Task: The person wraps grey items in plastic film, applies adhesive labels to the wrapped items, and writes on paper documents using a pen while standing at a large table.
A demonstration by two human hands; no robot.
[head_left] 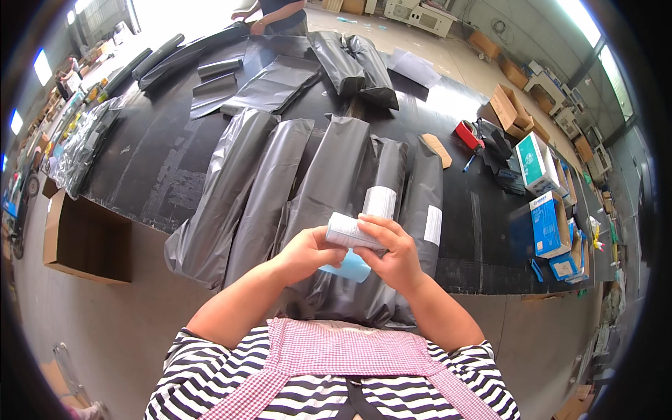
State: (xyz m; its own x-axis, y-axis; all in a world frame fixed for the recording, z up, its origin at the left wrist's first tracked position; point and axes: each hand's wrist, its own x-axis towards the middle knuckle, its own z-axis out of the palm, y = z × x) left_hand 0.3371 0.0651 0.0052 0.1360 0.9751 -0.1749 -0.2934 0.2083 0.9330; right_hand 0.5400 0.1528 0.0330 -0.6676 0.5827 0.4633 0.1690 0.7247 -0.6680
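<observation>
In front of my chest, a small roll of white labels (pixel 344 229) is held between both hands. My left hand (pixel 306 256) grips its left end, thumb and fingers closed round it. My right hand (pixel 393 250) pinches its right end. A light-blue strip of backing (pixel 355 269) hangs below the roll. Under and beyond my hands lie several long parcels in dark grey plastic, side by side, among them a parcel (pixel 329 164) in the middle. One white label (pixel 379 201) sits just past the roll, and another label (pixel 433 225) is on the rightmost parcel.
The black table (pixel 161 164) carries more grey parcels (pixel 338 63) and loose grey plastic sheeting (pixel 276 82) further back. To the right are a red tape dispenser (pixel 467 135) and blue boxes (pixel 549 224). An open cardboard box (pixel 87 238) stands left. Another person (pixel 283 15) works across the table.
</observation>
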